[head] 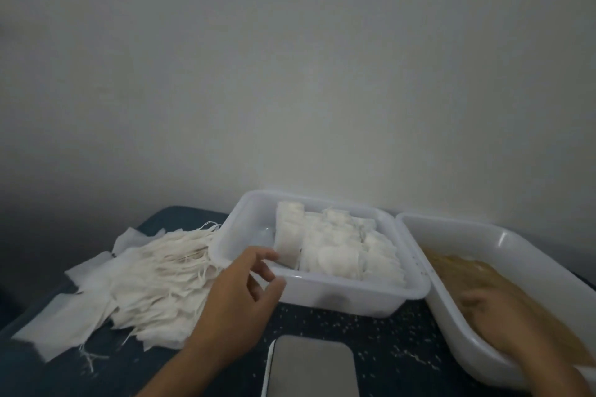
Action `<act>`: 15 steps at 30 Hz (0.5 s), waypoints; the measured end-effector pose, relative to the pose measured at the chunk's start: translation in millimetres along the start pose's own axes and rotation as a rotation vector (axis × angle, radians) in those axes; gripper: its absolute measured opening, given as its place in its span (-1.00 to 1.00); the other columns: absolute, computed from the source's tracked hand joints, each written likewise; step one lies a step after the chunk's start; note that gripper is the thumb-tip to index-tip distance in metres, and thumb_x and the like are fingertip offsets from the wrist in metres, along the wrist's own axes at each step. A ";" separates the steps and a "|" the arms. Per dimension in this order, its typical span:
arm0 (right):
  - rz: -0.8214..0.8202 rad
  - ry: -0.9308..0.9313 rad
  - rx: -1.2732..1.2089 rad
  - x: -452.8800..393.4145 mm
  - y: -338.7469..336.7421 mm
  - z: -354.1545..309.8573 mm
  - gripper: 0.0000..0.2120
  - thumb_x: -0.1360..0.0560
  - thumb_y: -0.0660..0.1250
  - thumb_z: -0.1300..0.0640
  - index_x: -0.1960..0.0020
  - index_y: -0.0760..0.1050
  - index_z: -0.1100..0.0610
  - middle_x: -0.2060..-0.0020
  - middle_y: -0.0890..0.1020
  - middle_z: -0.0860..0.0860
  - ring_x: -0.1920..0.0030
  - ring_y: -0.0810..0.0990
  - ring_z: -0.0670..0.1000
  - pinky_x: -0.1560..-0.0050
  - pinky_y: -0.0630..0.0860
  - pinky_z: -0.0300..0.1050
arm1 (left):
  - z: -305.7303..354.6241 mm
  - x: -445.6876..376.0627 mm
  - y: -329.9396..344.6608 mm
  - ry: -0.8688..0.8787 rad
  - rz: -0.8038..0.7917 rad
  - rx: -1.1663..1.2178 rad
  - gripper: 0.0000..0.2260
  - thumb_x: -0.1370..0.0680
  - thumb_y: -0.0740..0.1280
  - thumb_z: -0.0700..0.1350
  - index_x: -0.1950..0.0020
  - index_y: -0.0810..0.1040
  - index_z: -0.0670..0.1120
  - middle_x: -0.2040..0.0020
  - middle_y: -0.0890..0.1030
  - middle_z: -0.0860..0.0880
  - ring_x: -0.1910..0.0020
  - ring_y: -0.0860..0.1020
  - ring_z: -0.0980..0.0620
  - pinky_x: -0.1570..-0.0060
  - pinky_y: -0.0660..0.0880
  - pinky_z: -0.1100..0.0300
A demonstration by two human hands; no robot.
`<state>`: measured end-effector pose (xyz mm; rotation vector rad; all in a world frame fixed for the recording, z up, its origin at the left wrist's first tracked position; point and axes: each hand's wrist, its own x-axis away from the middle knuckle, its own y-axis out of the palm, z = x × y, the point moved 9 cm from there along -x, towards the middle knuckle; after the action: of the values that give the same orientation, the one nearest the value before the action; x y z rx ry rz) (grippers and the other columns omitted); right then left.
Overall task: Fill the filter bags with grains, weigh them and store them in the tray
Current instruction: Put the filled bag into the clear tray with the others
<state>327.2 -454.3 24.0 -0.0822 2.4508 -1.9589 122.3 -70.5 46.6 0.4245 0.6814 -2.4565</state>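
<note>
A: Fingers [263,263] of the left hand [238,296] spread and relaxed, holding nothing; fingertips over the near-left rim of the white rectangular plastic tray [338,292]. Leftmost: loose heap of empty white paper filter bags with strings [138,277] on the dark blue tabletop [387,348].

B: Tray contents?

A: Filled white filter bags [338,248] in rows, packed toward the right side; one stands upright at the left end, just beside the fingertips.

B: Centre foreground?

A: Flat grey metal weighing scale [311,367], near edge of view. Spilled grains scattered around it.

B: Right side?

A: Second white plastic tub [451,313] of yellowish-brown grains [467,271], touching the tray. Right hand [496,316] inside, resting on the grains; blurred, finger state cannot be told.
</note>
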 end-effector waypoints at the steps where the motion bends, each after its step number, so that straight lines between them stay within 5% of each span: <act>1: -0.021 -0.005 0.021 -0.8 0.8 -1.6 -0.66 -0.65 0.25 0.26 -0.22 0.70 -0.04 -0.26 0.67 -0.06 -0.19 0.63 0.02 -0.28 0.52 -0.05 | -5.7 10.8 -0.3 0.001 -0.015 -0.001 -0.78 -0.55 0.46 -0.10 -0.08 0.55 0.19 0.11 0.60 0.23 0.34 0.54 0.16 0.32 0.48 0.36; 4: -0.062 -0.012 0.088 2.5 1.6 -3.7 -0.66 -0.64 0.22 0.26 -0.09 0.72 -0.04 -0.12 0.71 -0.04 -0.02 0.66 -0.01 -0.06 0.55 -0.11 | -31.8 34.3 2.4 -0.032 -0.111 -0.078 -0.85 -0.55 0.47 -0.06 0.02 0.57 0.18 0.19 0.63 0.19 0.30 0.57 0.14 0.28 0.48 0.38; 8: -0.031 -0.011 0.088 12.1 -0.4 -2.8 -0.74 -0.67 0.22 0.16 -0.17 0.67 0.00 -0.17 0.68 0.01 0.07 0.54 0.03 0.03 0.45 -0.11 | -76.4 55.2 10.7 -0.119 -0.352 -0.252 -0.93 -0.59 0.41 0.07 0.06 0.55 0.17 0.19 0.63 0.27 0.22 0.59 0.22 0.21 0.48 0.37; 15: 0.723 -0.343 -0.404 105.2 -51.4 -49.0 -0.82 -0.60 0.36 0.20 -0.18 0.64 0.14 0.05 0.66 0.03 0.14 0.52 -0.05 0.07 0.40 -0.18 | -92.4 57.5 19.0 -0.138 -0.352 -0.408 -0.94 -0.60 0.38 0.09 0.00 0.52 0.20 0.20 0.63 0.22 0.17 0.57 0.27 0.08 0.53 0.25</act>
<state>222.4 -422.3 88.1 0.3783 2.1676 -1.0522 101.2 -57.7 -61.1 -0.0283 1.2509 -2.5398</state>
